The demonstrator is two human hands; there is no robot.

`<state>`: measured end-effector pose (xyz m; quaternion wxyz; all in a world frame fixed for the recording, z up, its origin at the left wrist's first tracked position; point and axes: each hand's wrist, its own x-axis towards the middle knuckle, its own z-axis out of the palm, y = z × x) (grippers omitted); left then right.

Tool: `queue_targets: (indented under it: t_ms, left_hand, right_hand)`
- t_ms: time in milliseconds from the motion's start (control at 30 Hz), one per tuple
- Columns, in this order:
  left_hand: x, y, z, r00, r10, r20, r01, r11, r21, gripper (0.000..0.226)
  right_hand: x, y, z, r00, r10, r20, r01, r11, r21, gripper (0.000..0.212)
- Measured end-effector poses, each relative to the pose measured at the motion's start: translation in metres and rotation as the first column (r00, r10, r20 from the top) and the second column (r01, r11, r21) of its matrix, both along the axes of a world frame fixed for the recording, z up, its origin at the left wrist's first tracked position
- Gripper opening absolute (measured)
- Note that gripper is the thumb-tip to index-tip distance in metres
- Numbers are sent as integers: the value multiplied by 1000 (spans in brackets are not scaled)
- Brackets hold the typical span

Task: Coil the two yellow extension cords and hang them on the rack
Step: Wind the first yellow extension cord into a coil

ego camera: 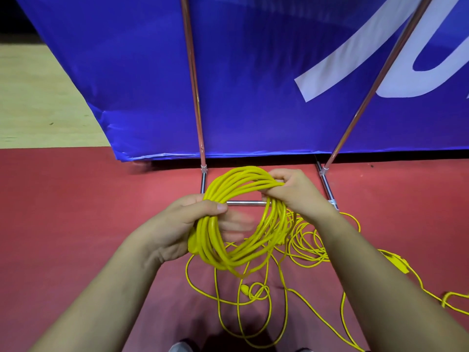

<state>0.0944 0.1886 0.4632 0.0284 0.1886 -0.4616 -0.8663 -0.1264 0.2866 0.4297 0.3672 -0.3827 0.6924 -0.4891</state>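
A yellow extension cord is wound into a round coil [229,255] that I hold in front of me with both hands. My left hand [187,222] grips the coil's left side, thumb across the strands. My right hand [294,190] is closed on the coil's upper right part. More loose yellow cord [307,250] lies tangled on the red floor below and to the right, with a yellow plug end [399,264] at the right. The metal rack [195,80] stands just beyond the coil, its two shiny poles rising in front of a blue banner.
The rack's base bars [243,203] lie on the red floor [88,199] under the coil. A large blue banner [253,72] with white lettering fills the background. Pale wooden flooring [38,97] shows at the far left. My shoe tips [181,348] are at the bottom edge.
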Motion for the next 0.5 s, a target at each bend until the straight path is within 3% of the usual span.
queue_targets:
  t_ms: [67, 167, 500]
  left_hand:
    - [-1, 2, 3, 1000, 5, -6, -5, 1000, 21, 27]
    - [-4, 3, 5, 996, 85, 15, -83, 992, -91, 19]
    - [-2, -11, 12, 955, 296, -20, -296, 954, -43, 13]
  right_hand:
    - [-1, 0, -3, 1000, -7, -1, 7, 1000, -6, 5]
    - [1, 0, -8, 1000, 6, -2, -6, 1000, 9, 8]
    - [3, -1, -26, 994, 74, 85, -77, 997, 26, 14]
